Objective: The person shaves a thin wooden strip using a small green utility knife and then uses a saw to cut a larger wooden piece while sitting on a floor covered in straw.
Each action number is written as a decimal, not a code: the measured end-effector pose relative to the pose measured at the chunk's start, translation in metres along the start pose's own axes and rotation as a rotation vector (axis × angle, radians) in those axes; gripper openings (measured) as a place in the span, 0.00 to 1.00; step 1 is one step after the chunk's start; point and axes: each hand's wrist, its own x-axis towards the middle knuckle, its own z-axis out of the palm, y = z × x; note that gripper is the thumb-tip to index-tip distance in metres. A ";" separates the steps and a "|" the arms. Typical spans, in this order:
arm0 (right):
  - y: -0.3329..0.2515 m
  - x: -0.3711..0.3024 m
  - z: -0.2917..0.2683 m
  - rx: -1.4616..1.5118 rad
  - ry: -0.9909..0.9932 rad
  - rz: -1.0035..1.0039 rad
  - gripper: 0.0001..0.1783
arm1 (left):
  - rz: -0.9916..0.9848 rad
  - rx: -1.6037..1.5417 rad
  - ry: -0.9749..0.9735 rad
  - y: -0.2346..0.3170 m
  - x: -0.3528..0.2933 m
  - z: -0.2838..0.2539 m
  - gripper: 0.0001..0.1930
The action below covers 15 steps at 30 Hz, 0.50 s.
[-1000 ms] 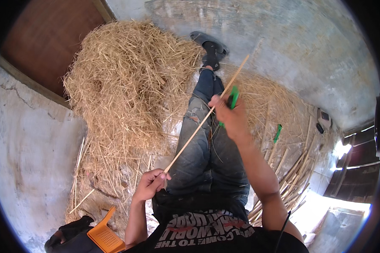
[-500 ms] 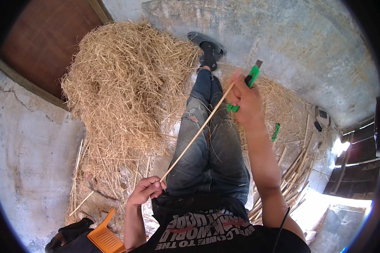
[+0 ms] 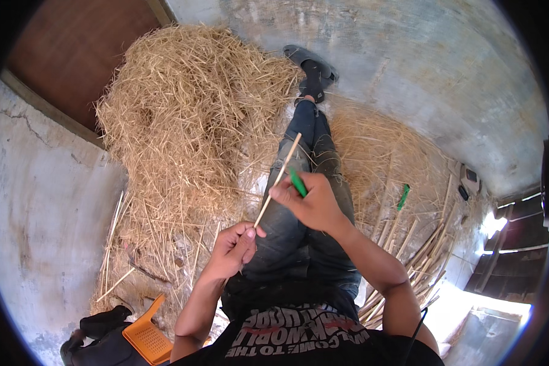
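Note:
A thin pale wooden stick (image 3: 288,160) slants up and away over my thighs. My left hand (image 3: 232,247) pinches its near end between thumb and fingers. Partway along the stick, my right hand (image 3: 314,200) is closed around a green utility knife (image 3: 297,182); only part of the handle shows, and the blade cannot be made out. The fingers of that hand lie against the stick, slightly smeared by motion. My legs in worn jeans (image 3: 287,213) stretch forward beneath both hands.
A large heap of straw-like shavings (image 3: 177,122) rises at the left. Several loose sticks (image 3: 430,253) lie at the right, near another green object (image 3: 403,196). An orange plastic piece (image 3: 149,341) rests on dark cloth (image 3: 104,332) at lower left. A grey wall (image 3: 409,55) stands ahead.
My right hand has come down the stick toward me with the knife, from the far end to nearer my left hand. My left hand has moved slightly up and right with the stick.

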 end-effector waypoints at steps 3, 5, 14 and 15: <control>-0.010 -0.017 0.002 -0.335 -0.028 -0.097 0.21 | 0.013 -0.050 0.064 -0.001 0.007 0.005 0.14; -0.005 -0.027 0.009 -0.484 -0.093 -0.127 0.26 | 0.013 -0.081 0.074 -0.002 0.009 0.007 0.15; 0.006 -0.011 0.004 -0.739 -0.094 -0.213 0.29 | 0.011 -0.053 0.093 0.001 0.018 0.001 0.15; 0.007 -0.004 0.001 -0.744 -0.011 -0.185 0.29 | 0.014 -0.039 0.086 0.007 0.019 0.001 0.15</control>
